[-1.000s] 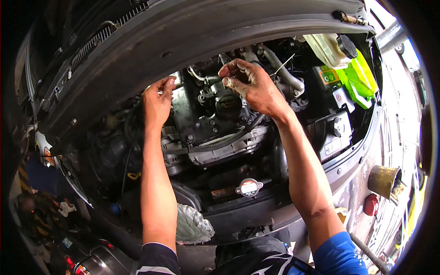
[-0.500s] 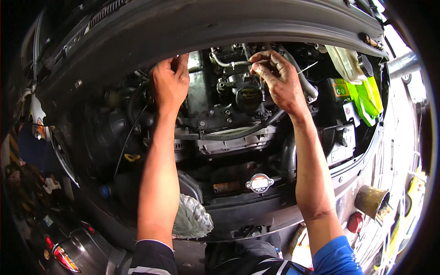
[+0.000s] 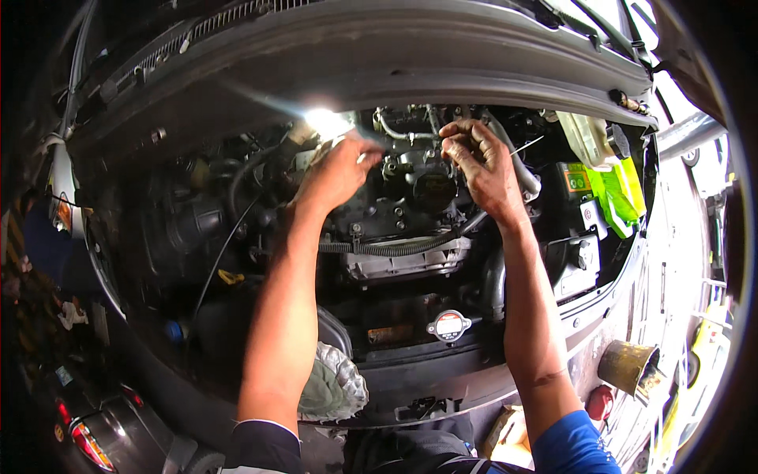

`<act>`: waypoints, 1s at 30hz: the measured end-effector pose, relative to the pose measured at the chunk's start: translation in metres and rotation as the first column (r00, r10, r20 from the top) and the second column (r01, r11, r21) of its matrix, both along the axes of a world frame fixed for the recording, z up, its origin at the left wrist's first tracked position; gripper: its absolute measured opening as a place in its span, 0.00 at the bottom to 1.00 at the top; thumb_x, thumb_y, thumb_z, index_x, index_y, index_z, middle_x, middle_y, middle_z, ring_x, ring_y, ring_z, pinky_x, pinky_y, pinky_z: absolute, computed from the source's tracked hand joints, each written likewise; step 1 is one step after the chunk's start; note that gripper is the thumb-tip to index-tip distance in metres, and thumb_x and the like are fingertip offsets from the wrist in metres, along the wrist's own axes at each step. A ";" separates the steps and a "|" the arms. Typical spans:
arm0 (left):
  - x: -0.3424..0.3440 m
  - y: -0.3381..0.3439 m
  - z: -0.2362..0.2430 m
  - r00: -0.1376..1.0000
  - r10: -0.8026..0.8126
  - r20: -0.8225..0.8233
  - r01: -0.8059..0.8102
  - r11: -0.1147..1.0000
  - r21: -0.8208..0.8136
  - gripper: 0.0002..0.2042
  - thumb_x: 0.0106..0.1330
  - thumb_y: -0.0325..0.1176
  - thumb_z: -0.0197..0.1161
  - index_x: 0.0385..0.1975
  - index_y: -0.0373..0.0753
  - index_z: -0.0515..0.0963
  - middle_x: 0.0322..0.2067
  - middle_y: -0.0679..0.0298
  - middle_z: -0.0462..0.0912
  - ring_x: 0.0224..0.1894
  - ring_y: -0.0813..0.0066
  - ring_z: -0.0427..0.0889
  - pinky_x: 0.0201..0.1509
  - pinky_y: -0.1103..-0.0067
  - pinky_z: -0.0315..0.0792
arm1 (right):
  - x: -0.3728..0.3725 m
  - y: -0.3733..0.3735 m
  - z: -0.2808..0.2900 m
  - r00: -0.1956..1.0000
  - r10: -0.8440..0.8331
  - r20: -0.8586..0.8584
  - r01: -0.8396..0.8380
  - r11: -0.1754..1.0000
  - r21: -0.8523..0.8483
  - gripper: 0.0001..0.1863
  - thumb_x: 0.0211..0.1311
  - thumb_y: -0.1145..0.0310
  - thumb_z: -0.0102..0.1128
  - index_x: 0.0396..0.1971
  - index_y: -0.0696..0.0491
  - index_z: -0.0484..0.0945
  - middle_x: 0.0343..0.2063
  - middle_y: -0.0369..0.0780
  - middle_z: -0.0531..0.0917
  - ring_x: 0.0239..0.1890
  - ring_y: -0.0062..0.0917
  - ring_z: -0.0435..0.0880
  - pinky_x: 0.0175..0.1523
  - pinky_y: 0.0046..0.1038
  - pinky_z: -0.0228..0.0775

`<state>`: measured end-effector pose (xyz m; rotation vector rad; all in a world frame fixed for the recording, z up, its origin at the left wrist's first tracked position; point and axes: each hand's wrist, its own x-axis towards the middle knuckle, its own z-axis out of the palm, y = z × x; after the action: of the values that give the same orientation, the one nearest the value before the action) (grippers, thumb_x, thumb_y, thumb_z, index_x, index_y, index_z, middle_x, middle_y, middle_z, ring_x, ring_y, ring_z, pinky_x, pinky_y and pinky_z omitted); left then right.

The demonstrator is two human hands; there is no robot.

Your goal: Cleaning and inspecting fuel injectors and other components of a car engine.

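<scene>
Both my hands are over the engine (image 3: 379, 217) of a vehicle with its hood raised. My left hand (image 3: 335, 174) is above the black engine cover, its fingers drawn together and pointing right, slightly blurred. Just beyond it shines a bright lamp (image 3: 324, 118), whose glare hides its shape. My right hand (image 3: 488, 170) is closed in a pinch next to the metal pipes (image 3: 407, 134); whatever is between its fingertips is too small to name. The dark oil filler cap (image 3: 434, 191) sits between and below the hands. A thin pale rod (image 3: 527, 145) sticks out behind my right hand.
Nearer me are a corrugated hose (image 3: 395, 250) and the radiator cap (image 3: 448, 325). A bright green-yellow cloth or bag (image 3: 617, 197) lies by the battery (image 3: 576, 178). A crumpled clear plastic cover (image 3: 339, 383) rests at the front edge. A bucket (image 3: 628, 366) stands at right.
My left hand has moved right, closer to my right hand, and the lamp's glare now shows behind it. My right hand stays in its pinch. The whole view has shifted slightly.
</scene>
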<state>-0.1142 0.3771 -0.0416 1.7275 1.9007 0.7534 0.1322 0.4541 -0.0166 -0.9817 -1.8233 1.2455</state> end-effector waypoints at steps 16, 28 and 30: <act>0.034 0.011 0.009 0.955 -0.213 -0.209 0.230 0.971 0.064 0.09 0.59 0.31 0.72 0.37 0.36 0.87 0.36 0.52 0.82 0.41 0.47 0.83 0.44 0.61 0.75 | 0.020 -0.001 -0.009 0.997 0.017 0.077 -0.044 0.933 0.356 0.15 0.68 0.65 0.68 0.47 0.60 0.82 0.41 0.51 0.88 0.47 0.45 0.88 0.51 0.39 0.77; 0.026 0.021 0.002 0.986 -0.087 -0.142 0.104 0.988 0.117 0.12 0.72 0.38 0.65 0.43 0.35 0.85 0.36 0.48 0.87 0.38 0.49 0.87 0.42 0.64 0.77 | 0.178 0.058 0.143 0.646 -0.548 -0.531 0.722 0.664 0.193 0.10 0.75 0.67 0.62 0.43 0.59 0.85 0.34 0.35 0.87 0.36 0.15 0.81 0.41 0.20 0.71; 0.017 0.020 -0.007 0.986 -0.125 -0.107 0.145 0.967 0.207 0.10 0.73 0.35 0.63 0.42 0.35 0.84 0.35 0.49 0.86 0.36 0.50 0.87 0.40 0.66 0.76 | 0.220 0.075 0.160 0.543 -0.484 -0.686 0.763 0.625 0.162 0.12 0.76 0.65 0.61 0.41 0.58 0.85 0.31 0.34 0.86 0.31 0.14 0.79 0.36 0.21 0.69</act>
<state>-0.0975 0.3971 -0.0489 2.0346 1.7927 0.8655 0.3520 0.5287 0.1429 -0.7637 -0.9945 0.5044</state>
